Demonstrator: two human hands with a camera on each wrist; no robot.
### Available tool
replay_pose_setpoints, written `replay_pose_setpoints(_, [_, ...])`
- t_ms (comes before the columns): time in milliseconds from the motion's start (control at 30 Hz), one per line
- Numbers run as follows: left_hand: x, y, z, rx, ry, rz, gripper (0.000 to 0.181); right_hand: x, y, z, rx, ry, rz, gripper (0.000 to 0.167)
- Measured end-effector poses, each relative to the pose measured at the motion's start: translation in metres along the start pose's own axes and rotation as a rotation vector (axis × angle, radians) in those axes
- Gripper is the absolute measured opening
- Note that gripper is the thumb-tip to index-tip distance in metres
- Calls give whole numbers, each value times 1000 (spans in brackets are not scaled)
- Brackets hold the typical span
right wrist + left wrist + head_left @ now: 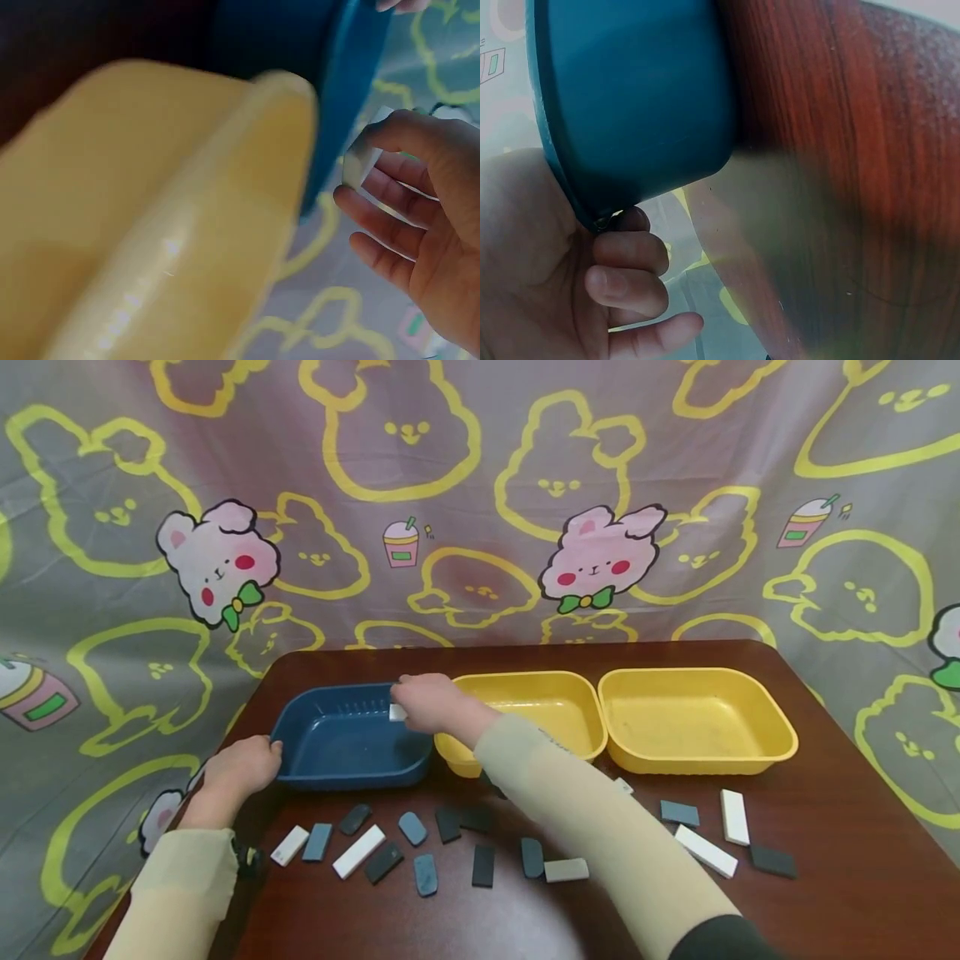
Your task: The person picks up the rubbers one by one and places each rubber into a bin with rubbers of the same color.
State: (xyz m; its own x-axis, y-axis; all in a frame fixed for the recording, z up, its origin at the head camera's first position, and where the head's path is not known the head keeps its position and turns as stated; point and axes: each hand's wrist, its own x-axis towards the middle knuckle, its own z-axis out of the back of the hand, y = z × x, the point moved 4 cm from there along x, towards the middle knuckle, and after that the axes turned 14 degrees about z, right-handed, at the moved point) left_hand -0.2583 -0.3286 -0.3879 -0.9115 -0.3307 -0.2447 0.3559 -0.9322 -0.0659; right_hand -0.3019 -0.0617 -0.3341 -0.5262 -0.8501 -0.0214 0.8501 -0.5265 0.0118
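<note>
My left hand [242, 768] grips the left rim of a blue plastic basin [348, 743]. In the left wrist view its thumb side lies at the rim and the fingers [630, 289] curl beneath. Over the basin's right end, my right hand [431, 703] pinches a small white block [397, 712] between thumb and fingertips. The right wrist view shows that white block [364, 161] near the blue basin's wall [349, 97]. The basin's visible floor holds nothing. Part of the middle yellow basin [536, 714] is hidden behind my right forearm.
Another yellow basin [697, 718] stands at the right. In front of the basins lie several flat blocks: white, like this one [360, 852]; blue-grey, like this one [425, 875]; and dark, like this one [483, 866]. A patterned curtain [480, 527] hangs behind the brown table [840, 810].
</note>
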Motion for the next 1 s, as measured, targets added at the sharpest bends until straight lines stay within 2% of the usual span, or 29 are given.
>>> replay_pose_setpoints(133, [0, 2, 1, 0, -2, 1, 47, 12, -5, -12, 40, 21, -62, 32])
replay_pose_setpoints(400, [0, 5, 1, 3, -11, 11, 47, 32, -2, -31, 46, 31, -98, 33])
replay_pose_setpoints(600, [2, 4, -1, 5, -4, 22, 47, 39, -3, -47, -63, 95, -99, 28])
replay_pose_setpoints(1000, [4, 3, -4, -7, -10, 26, 47, 44, -5, -57, -167, 145, -119, 25])
